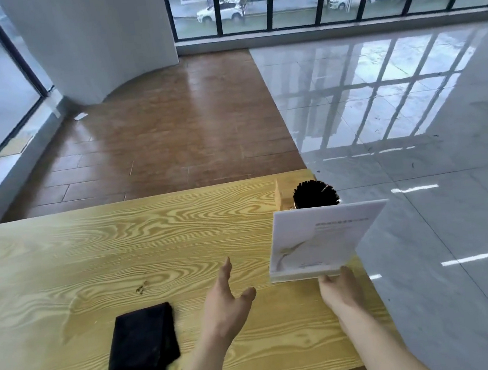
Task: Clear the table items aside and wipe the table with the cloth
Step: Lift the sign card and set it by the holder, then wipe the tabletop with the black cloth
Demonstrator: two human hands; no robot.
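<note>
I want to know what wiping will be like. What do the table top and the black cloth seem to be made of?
The table top looks like pale wood or a wood-look laminate with a smooth, slightly glossy finish: bold swirling grain, soft reflections. The black cloth looks like soft matte fabric, folded in layers with limp edges; its weave is too blurred to tell.

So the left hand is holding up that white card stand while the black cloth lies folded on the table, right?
Not quite: the head view shows the right hand holding the white card stand. The left hand is open and empty. The black cloth does lie folded on the table.
</note>
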